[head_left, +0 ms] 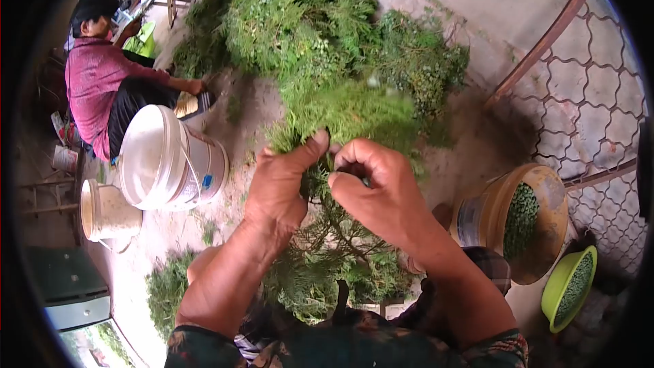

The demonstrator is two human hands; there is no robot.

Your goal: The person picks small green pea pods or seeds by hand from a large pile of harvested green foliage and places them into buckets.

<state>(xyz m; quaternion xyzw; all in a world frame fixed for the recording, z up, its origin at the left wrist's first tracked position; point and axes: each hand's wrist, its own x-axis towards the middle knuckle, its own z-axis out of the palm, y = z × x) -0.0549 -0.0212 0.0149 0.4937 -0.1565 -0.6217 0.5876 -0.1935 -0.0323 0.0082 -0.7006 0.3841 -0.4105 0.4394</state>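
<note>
Near the middle of the view, my left hand (283,180) is wrapped round a leafy green branch (354,112), thumb on top. The branch's feathery tip spreads beyond both hands and is partly blurred. My right hand (375,177) is closed close beside the left one, its thumb and fingers bent together; what it pinches, if anything, is hidden. More green sprigs (340,238) hang below the hands and lie over my lap.
A large heap of branches (293,20) lies ahead. A co-worker (102,82) sits at the left, behind a white bucket (146,157) and a smaller bucket (109,211). At the right are a bucket of green pieces (490,211), a green basin (572,289) and wire mesh (586,88).
</note>
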